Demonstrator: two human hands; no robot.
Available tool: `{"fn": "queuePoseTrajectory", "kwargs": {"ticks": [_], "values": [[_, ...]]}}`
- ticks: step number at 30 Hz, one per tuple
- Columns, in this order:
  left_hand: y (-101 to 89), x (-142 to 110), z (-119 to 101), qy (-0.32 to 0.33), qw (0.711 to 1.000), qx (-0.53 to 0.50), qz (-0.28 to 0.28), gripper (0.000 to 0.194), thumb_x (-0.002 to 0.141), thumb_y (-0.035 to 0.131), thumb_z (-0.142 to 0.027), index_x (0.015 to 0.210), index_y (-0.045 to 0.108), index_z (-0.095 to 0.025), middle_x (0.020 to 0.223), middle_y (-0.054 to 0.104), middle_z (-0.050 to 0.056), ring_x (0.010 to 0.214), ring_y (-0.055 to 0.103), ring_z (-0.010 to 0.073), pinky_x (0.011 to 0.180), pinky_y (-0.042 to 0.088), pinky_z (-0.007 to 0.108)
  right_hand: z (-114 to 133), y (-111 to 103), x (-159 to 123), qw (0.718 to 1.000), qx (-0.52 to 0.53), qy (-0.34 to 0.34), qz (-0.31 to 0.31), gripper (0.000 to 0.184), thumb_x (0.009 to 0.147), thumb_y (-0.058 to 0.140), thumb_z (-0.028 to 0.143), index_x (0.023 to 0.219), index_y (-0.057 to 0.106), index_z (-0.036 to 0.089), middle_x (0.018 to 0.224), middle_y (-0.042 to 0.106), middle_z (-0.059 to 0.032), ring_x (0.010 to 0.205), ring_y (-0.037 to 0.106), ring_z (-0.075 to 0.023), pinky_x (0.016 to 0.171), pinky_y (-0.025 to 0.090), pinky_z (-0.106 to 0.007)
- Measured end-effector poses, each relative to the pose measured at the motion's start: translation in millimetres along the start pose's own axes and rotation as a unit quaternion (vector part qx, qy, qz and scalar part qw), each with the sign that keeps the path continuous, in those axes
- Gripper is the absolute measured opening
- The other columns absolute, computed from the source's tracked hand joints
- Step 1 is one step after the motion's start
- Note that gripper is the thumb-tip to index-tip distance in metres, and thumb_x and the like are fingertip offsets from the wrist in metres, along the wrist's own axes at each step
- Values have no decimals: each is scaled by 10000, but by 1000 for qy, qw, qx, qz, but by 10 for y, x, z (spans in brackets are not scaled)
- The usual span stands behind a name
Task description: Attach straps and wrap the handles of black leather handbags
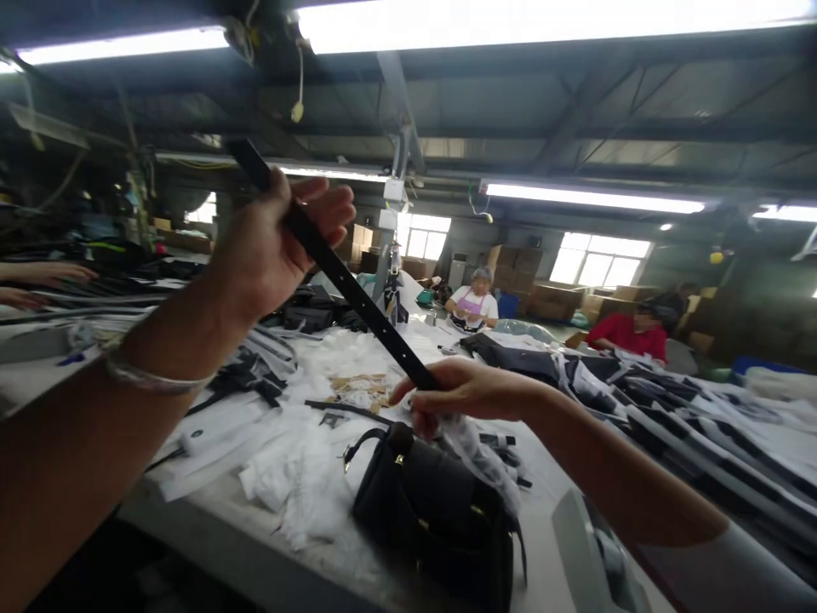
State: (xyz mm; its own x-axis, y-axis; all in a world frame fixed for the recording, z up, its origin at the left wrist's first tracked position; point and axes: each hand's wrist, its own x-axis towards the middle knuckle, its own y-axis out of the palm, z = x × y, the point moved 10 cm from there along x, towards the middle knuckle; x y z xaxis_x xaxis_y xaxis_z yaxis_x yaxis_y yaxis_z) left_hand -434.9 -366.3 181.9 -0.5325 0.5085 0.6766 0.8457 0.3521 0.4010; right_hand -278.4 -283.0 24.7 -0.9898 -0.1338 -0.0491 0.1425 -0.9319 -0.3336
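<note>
The right hand (469, 390) pinches the black strap (357, 298), hiding its near tip, above a shadowed bag (434, 487) on the counter (214, 526). The left hand (265, 251) spreads its fingers (337, 197); whether its thumb clamps the strap, I cannot tell.

Left hand (268, 247) raised, fingers (335, 200) loosely extended, grip hard to judge | right hand (476, 387) lower, fingers pinched

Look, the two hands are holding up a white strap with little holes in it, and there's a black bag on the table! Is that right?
Almost! The strap is black, not white, as the head view shows. The left hand and right hand do hold it up, it has little holes, and the black bag is on the table.
</note>
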Motion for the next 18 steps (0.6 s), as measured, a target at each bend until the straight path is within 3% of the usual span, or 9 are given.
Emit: {"fn": "queuePoseTrajectory", "kwargs": {"ticks": [3,5,8,9,11,13,14,16,18], "values": [[-103,-49,519,-39,999,-27,27,411,1013,357,-423,989,653,-138,923,771,61,917,699,191,837,529,331,322,-176,61,995,17,-66,-69,257,905,631,345,1047,618,131,777,642,1,737,625,-92,707,511,-220],[-135,-174,915,-80,994,-23,64,507,965,363,-564,1084,646,-160,1009,758,84,992,686,227,861,523,362,628,-278,145,986,44,-110,-115,227,910,619,367,941,631,142,694,570,41,611,559,-62,590,490,-185],[-304,-576,1530,-137,980,37,139,694,857,397,-716,1293,564,-202,1240,672,126,1195,584,288,974,457,422,929,-484,195,969,64,-148,-189,210,926,589,342,889,656,147,633,498,70,477,432,-19,414,349,-127],[-425,-761,1750,-156,970,92,162,704,833,484,-695,1330,546,-201,1290,640,141,1240,547,305,1020,416,431,992,-576,167,961,60,-162,-217,186,924,591,310,880,667,146,653,522,67,469,424,-9,401,324,-120],[-747,-1225,2287,-248,923,209,209,682,706,750,-555,1297,596,-250,1348,605,118,1290,495,325,1068,365,435,1095,-789,39,939,56,-198,-275,131,910,600,243,879,689,152,714,590,64,486,452,8,420,331,-118],[-1106,-1612,2660,-293,903,242,200,696,558,886,-374,1212,667,-274,1346,611,112,1279,495,369,1075,343,480,1179,-1017,-147,914,65,-228,-328,155,917,566,240,913,706,173,714,623,83,516,489,19,461,347,-134],[-1256,-1771,2806,-308,898,249,190,714,494,911,-316,1172,693,-273,1315,635,114,1264,505,383,1068,346,488,1222,-1130,-252,901,71,-238,-355,192,926,534,265,932,710,188,671,616,103,521,491,27,472,339,-143],[-1466,-2012,3028,-328,896,249,168,657,507,892,-263,1138,710,-255,1281,658,114,1218,546,371,1017,398,470,1334,-1329,-480,875,52,-252,-410,331,949,401,324,910,712,218,634,613,144,508,455,58,461,290,-162],[-1578,-2142,3159,-343,899,232,143,557,586,845,-266,1123,708,-220,1155,719,115,1082,634,334,909,473,431,1441,-1465,-712,848,-5,-255,-464,529,953,211,314,823,706,180,793,672,159,516,437,83,435,237,-200]]}}
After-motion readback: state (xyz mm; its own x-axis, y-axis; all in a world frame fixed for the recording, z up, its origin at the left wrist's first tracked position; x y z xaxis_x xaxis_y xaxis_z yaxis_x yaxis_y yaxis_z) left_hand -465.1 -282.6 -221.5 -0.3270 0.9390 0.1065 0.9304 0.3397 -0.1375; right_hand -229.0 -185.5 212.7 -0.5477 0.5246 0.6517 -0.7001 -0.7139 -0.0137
